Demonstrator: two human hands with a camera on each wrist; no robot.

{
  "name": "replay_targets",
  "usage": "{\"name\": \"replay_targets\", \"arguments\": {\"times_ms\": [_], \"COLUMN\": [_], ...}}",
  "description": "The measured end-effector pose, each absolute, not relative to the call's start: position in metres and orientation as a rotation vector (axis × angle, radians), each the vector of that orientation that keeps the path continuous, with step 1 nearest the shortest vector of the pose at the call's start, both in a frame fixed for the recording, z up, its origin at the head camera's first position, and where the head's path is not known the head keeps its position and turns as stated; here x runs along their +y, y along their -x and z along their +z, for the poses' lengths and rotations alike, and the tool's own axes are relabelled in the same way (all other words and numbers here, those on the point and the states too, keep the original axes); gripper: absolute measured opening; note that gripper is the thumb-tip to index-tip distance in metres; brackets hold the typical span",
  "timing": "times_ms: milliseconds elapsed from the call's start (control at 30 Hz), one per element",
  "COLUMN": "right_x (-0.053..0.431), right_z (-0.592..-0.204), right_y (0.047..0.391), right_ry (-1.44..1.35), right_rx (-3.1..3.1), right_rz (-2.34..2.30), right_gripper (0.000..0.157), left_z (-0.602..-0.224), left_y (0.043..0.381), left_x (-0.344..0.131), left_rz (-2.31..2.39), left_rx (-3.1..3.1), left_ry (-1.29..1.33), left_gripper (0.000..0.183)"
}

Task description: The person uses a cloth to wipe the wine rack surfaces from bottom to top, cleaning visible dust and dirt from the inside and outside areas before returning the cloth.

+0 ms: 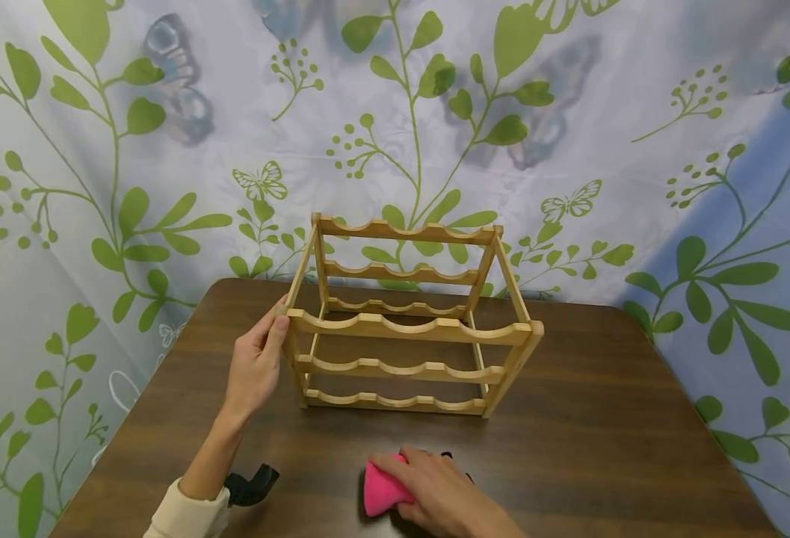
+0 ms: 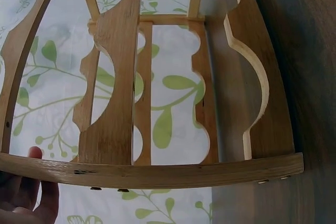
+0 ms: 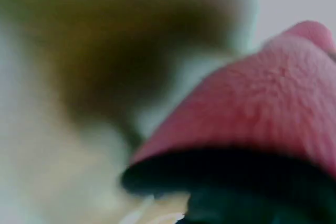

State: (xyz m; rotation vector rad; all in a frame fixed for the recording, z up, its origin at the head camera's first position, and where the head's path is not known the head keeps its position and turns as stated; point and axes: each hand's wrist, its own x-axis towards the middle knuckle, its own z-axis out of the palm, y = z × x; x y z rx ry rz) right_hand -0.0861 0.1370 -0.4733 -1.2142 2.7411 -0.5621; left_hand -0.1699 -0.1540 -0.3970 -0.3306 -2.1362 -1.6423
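Observation:
A wooden wine rack (image 1: 408, 327) with scalloped rails stands upright on the table. My left hand (image 1: 255, 366) holds its near left upper corner, thumb on the near side. In the left wrist view, fingers of the left hand (image 2: 31, 203) wrap the rack's side post (image 2: 157, 176) at lower left. In front of the rack, low in the head view, my right hand (image 1: 445, 489) grips a bunched pink cloth (image 1: 383, 489). The fuzzy cloth (image 3: 268, 98) fills much of the right wrist view; the hand's fingers cannot be made out there.
The brown wooden table (image 1: 590, 418) lies under everything. Behind the rack hangs a light fabric backdrop (image 1: 233, 97) with green leaves and butterflies. A black strap-like piece (image 1: 253, 484) juts out by the left wrist. A white cord (image 1: 117, 392) hangs beyond the left edge.

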Motion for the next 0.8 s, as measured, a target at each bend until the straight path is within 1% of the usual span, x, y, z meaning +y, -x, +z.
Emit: {"name": "replay_targets", "arguments": {"times_ms": [100,167,300,367,433,500,633,733,800], "right_x": [0.122,0.110,0.089,0.081,0.072,0.064,0.044,0.029,0.021], "right_z": [-0.459,-0.444,-0.405,-0.385,-0.369,-0.356,-0.347,-0.350,-0.354], "right_y": [0.089,0.094,0.109,0.117,0.126,0.135,0.152,0.160,0.164], "right_ry": [1.208,1.243,1.309,1.316,1.302,1.241,1.111,1.161,1.258], "right_rx": [3.010,3.199,3.428,3.500,3.616,3.757,3.957,4.008,4.017], "right_rz": [-0.729,-0.932,-1.324,-1.390,-1.340,-1.189,-0.815,-0.650,-0.611], "right_gripper": [0.079,0.079,0.068,0.067,0.069,0.072,0.074,0.073,0.068], "left_z": [-0.398,-0.398,-0.399,-0.400,-0.401,-0.402,-0.403,-0.404,-0.405], "left_y": [0.169,0.168,0.168,0.169,0.170,0.172,0.173,0.174,0.174], "left_x": [-0.154,-0.154,-0.153,-0.153,-0.152,-0.152,-0.151,-0.150,-0.148], "left_rz": [-1.641,-1.636,-1.626,-1.616,-1.596,-1.571,-1.533,-1.537,-1.543], "left_rx": [-2.131,-2.126,-2.097,-2.087,-2.084,-2.085,-2.079,-2.075,-2.080], "left_ry": [0.327,0.328,0.328,0.335,0.344,0.349,0.323,0.297,0.297], "left_gripper": [0.040,0.039,0.037,0.037,0.037,0.037,0.038,0.038,0.038]}}
